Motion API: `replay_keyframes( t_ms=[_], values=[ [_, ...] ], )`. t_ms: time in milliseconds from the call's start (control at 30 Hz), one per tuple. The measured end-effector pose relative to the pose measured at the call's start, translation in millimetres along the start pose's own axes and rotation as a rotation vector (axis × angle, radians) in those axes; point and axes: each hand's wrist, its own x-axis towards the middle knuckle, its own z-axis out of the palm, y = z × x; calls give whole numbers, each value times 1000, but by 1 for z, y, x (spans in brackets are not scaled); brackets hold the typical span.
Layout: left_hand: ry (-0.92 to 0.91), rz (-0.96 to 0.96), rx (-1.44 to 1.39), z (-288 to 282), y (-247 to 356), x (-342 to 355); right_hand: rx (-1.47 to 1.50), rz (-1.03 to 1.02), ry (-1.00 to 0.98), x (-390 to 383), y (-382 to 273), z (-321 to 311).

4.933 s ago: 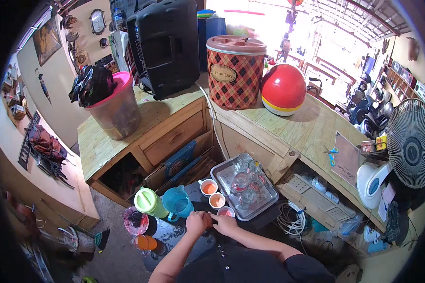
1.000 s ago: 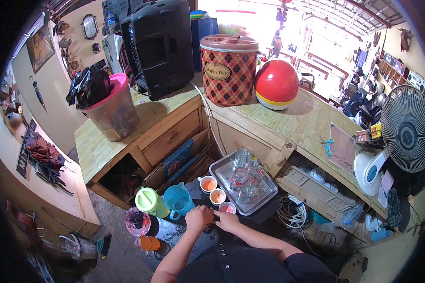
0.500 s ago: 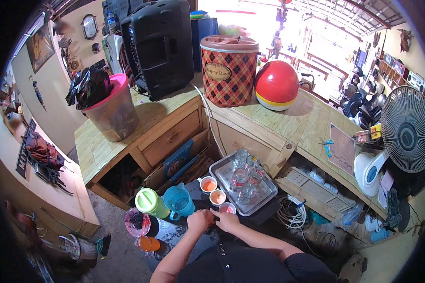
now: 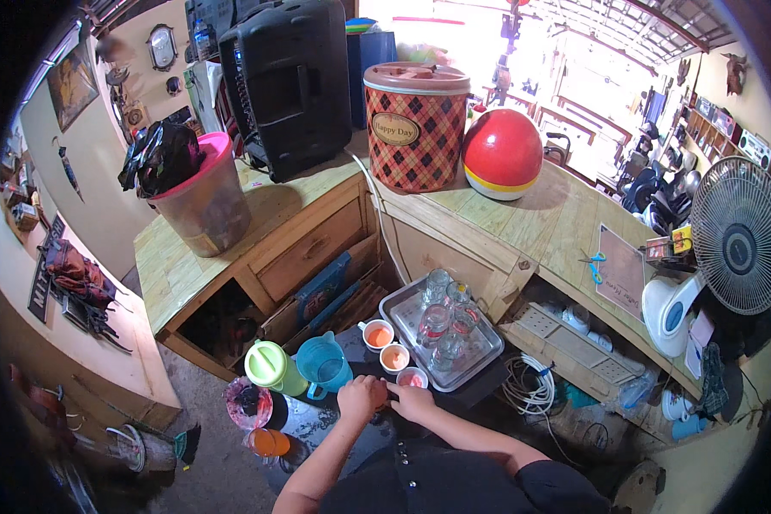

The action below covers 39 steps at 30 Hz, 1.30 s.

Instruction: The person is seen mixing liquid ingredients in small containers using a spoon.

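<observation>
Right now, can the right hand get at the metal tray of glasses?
Probably yes. The right hand sits by the small cups, and the metal tray lies just beyond it on the same dark surface; only the nearest cup stands between.

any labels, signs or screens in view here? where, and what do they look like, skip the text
Oval label: front of the red plaid container on the counter; tan with a dark rim.
Brown sheet: flat on the counter's right end, rectangular, written on.
Dark sign: left wall, long, light lettering.
Screens: none visible.
</observation>
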Motion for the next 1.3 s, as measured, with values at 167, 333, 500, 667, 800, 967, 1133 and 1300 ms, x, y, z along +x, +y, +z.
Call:
replay_keyframes(
  t_ms=[167, 333, 500, 667, 800, 967, 1133, 1300],
  values=[
    [-118, -76, 37, 10, -6, -2, 10, -12, -6, -2, -4, -3],
    [29, -8, 22, -2, -4, 0, 10, -1, -5, -4, -5, -7],
    [-56, -63, -60, 2, -1, -4, 4, -17, -6, -2, -5, -3],
    [118, 2, -50, -3, 0, -2, -11, 2, -20, 1, 1, 3],
    [-23, -56, -50, 1, 1, -6, 8, -7, -20, -2, -5, -2],
    [59, -10, -95, -12, 5, 1, -29, 22, -53, 2, 1, 3],
    [-30, 14, -67, 16, -4, -10, 9, -3, -36, -3, -11, -5],
    [19, -13, -50, -11, 13, 1, -9, 26, -40, 5, 4, 8]
  ],
)
